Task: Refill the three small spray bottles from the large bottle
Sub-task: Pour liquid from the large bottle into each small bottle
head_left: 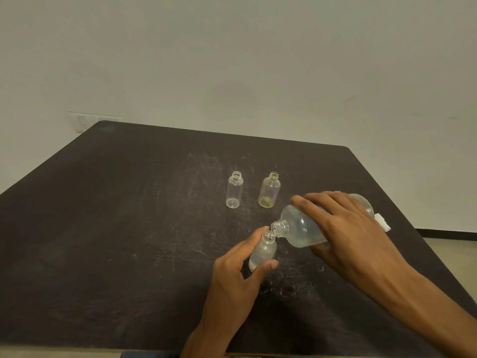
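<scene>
My right hand (346, 228) grips the large clear bottle (302, 228), tipped on its side with its open neck pointing left and down. That neck touches the mouth of a small frosted bottle (264, 250), which my left hand (232, 275) holds slightly tilted just above the table; a little liquid sits at its bottom. Two more small bottles stand upright and uncapped further back: a clear one (234, 193) on the left and a yellowish one (269, 191) to its right.
The dark scratched table (116, 228) fills the view, with its right edge close to my right forearm. A white cap-like piece (383, 223) lies behind the large bottle near that edge. A pale wall rises behind the table.
</scene>
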